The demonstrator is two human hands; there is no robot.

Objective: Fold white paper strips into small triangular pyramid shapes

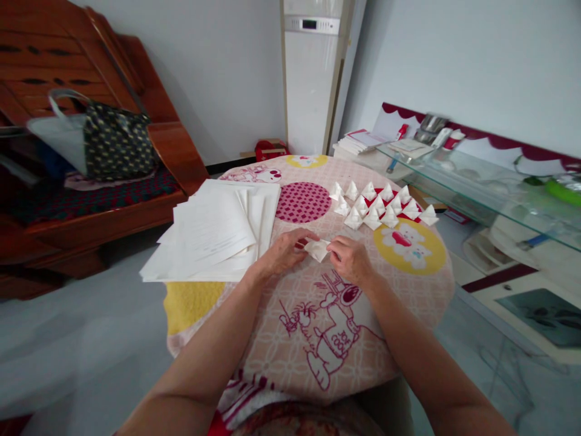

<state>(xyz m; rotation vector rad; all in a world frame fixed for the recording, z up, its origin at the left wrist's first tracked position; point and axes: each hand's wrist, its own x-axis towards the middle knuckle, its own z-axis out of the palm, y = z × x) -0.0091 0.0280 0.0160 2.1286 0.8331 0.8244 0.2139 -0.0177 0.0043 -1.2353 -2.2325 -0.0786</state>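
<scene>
Between my two hands is a small piece of folded white paper [318, 250], just above the middle of the round table. My left hand [290, 249] pinches its left side with thumb and fingers. On the other side, my right hand [348, 257] grips the paper's right edge, fingers curled. Beyond my right hand stand several small folded paper boats [373, 209], set in rows. A stack of white paper sheets [213, 227] lies left of my left hand, some sheets printed faintly.
A patterned pink cloth [290, 339] covers the round table. To the right is a glass-topped stand [490, 188] with cups, tins and papers. A wooden bench [136, 200] with a dotted bag [118, 142] is at the left. A tall white cabinet unit [311, 79] stands behind.
</scene>
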